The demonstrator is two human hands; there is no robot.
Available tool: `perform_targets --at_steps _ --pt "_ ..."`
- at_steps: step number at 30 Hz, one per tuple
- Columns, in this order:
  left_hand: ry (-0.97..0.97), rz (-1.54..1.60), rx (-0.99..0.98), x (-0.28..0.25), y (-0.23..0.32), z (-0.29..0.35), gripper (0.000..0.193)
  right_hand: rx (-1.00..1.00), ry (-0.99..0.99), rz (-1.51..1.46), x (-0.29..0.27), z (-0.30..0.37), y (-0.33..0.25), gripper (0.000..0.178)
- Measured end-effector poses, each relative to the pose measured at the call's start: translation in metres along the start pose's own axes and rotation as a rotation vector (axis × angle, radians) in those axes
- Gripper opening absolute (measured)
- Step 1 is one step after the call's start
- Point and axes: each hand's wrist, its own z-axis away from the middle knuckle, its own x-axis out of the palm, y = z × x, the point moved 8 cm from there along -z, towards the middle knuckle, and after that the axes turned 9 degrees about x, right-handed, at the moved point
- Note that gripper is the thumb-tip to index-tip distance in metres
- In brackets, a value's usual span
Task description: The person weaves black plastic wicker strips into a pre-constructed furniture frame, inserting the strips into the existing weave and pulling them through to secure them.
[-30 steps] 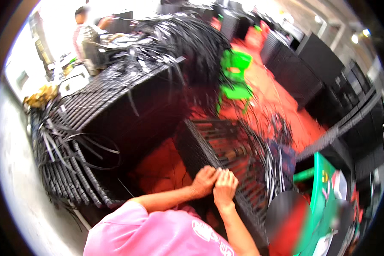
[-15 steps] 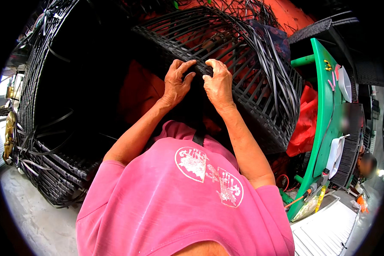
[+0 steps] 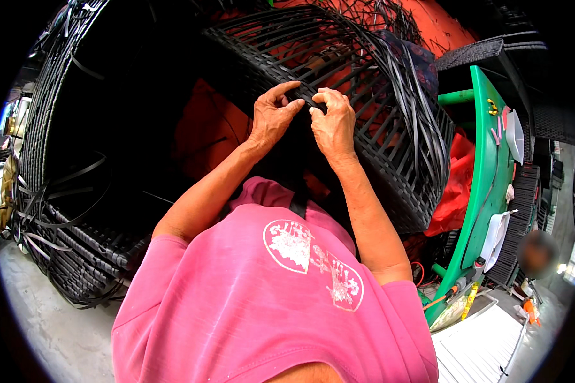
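Observation:
A panel of black flat plastic strips (image 3: 390,137) lies slantwise ahead of me, closely woven along its near edge and open-barred beyond. My left hand (image 3: 274,118) grips that woven edge, forefinger reaching over the top and thumb bent toward it. Just to its right, my right hand (image 3: 334,124) pinches the same edge between thumb and curled fingers. A short gap separates the two hands. Whether a single loose strip sits between the fingertips is too dark to tell. Long loose strips (image 3: 421,121) fan down the panel's right side.
At the left stands a stack of dark woven pieces (image 3: 41,147) with stray strip ends. A green table (image 3: 469,210) on my right bears small items and a white tray (image 3: 497,236). Red cloth (image 3: 457,185) hangs beside it. A person (image 3: 538,255) is at far right.
Both hands have shifted slightly right along the woven edge, the left closer to the right. The left forefinger now stretches farther over the edge. The view has tilted a little.

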Motion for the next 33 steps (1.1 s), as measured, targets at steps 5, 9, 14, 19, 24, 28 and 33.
perform_targets --at_steps 5,9,14,19,24,28,33 --pt "0.011 0.092 -0.058 0.002 0.000 0.000 0.038 0.151 -0.164 0.170 0.013 -0.016 0.010 0.014" --pt "0.002 0.098 -0.032 0.004 0.002 0.000 0.038 0.353 -0.513 0.348 0.027 -0.038 0.021 0.018" --pt "0.026 0.064 -0.018 0.001 0.000 -0.001 0.037 0.082 -0.575 0.666 0.028 -0.041 -0.019 0.021" --pt "0.004 0.135 -0.045 0.003 0.004 0.000 0.035 0.063 -0.467 0.500 0.028 -0.044 -0.004 0.031" --pt "0.025 0.011 -0.009 0.001 0.006 0.001 0.035 0.164 -0.528 0.387 0.031 -0.048 0.006 0.040" --pt "0.033 -0.028 -0.015 -0.004 0.002 -0.001 0.034 0.230 -0.478 0.251 0.036 -0.057 0.014 0.034" --pt "0.015 0.029 -0.020 0.000 0.001 -0.005 0.033 0.310 -0.519 0.109 0.037 -0.062 0.024 0.035"
